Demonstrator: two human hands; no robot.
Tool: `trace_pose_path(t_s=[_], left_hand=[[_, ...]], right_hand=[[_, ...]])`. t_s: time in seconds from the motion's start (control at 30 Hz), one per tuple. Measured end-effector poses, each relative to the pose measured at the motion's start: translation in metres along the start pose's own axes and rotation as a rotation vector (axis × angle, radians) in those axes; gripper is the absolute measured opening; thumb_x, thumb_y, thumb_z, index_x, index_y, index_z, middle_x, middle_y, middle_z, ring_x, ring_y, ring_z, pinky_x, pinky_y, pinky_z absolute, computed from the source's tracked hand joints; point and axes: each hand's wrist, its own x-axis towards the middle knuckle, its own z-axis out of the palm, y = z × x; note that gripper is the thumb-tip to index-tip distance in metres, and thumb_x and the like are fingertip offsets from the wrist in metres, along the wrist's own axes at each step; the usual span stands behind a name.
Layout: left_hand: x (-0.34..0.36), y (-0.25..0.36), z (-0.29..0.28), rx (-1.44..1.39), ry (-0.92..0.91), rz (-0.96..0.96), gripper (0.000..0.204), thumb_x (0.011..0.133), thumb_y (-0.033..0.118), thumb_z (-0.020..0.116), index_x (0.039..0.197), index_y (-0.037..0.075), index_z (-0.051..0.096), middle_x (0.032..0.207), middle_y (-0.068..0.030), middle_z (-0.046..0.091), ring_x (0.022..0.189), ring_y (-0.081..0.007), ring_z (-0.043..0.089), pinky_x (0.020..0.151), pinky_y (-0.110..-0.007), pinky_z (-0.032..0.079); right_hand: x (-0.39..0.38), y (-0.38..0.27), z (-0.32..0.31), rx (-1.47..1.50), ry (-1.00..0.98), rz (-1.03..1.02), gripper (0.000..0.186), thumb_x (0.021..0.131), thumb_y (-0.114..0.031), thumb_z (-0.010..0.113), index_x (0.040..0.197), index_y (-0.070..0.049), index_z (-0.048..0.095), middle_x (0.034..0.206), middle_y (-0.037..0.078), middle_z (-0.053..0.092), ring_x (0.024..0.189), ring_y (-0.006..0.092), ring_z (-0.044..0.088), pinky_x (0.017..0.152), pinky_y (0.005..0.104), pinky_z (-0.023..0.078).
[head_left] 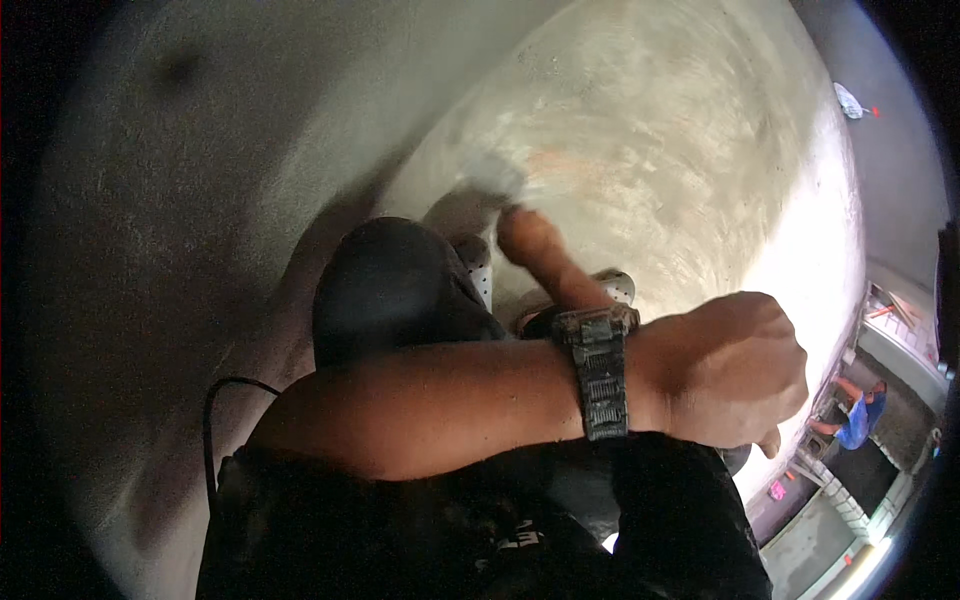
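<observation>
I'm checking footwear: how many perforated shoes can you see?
2: one shoe right of the dark-clad knee, another shoe just above the watch in view; both partly hidden.

The greyish floor (680, 170) is streaked with paler swirls; the watch (603, 385) is coloured black, the pale shoes (482, 284) dotted dark.

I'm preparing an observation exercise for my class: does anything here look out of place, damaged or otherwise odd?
One thing: a faint orange patch to the right of the blurred flat tool in the right hand. It stands out against the otherwise greyish surface; whether it is damage or staining, I cannot tell.
</observation>
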Motion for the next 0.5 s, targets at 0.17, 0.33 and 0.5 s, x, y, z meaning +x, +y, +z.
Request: trace_pose_path(t_s=[0.17,0.33,0.5], left_hand=[[0.010,0.008,0.005,0.052,-0.030,0.011,0.021,0.078,0.024,0.064,0.076,0.008,0.051,0.072,-0.0049,0.051,0.070,-0.0244,0.056,0.067,-0.037,0.044],[0.007,0.012,-0.004,0.091,-0.041,-0.014,0.022,0.077,0.026,0.065,0.074,0.008,0.054,0.071,-0.0063,0.054,0.070,-0.0248,0.057,0.068,-0.037,0.045],[0.014,0.009,-0.003,0.014,-0.126,-0.048,0.023,0.074,0.028,0.068,0.070,0.009,0.056,0.069,-0.0094,0.058,0.070,-0.0262,0.060,0.069,-0.039,0.047]], right_hand=[[-0.038,0.042,-0.033,0.274,-0.178,0.146,0.042,0.096,-0.038,0.043,0.116,-0.007,0.063,0.104,0.022,0.067,0.095,0.0395,0.065,0.085,0.0460,0.052],[-0.072,0.143,-0.035,0.978,0.053,0.486,0.053,0.094,-0.049,0.048,0.105,0.001,0.061,0.085,0.015,0.069,0.062,0.0270,0.066,0.054,0.0438,0.053],[-0.107,0.209,-0.038,1.622,0.194,0.912,0.027,0.091,-0.036,0.048,0.084,-0.011,0.054,0.058,-0.003,0.044,0.042,0.0100,0.037,0.037,0.0265,0.030]])
